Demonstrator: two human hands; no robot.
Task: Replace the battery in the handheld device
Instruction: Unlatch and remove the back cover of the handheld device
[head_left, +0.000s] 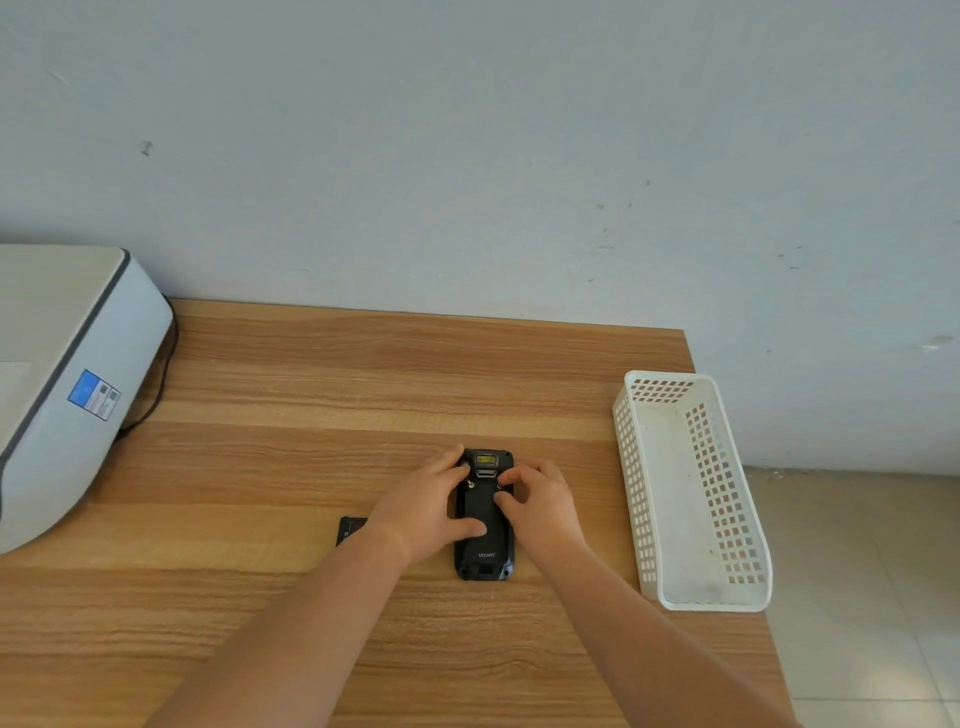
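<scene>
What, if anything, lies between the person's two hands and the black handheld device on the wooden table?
Nothing visible does. The left hand and the right hand already rest on the handheld device, which lies back-up on the table. A small black item lies off to the left, partly hidden by the left forearm.

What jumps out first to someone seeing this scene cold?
Two bare hands, left hand and right hand, press on a black handheld device lying back-up mid-table. An empty white basket sits at the table's right edge, and a pale grey machine looms at far left.
</scene>
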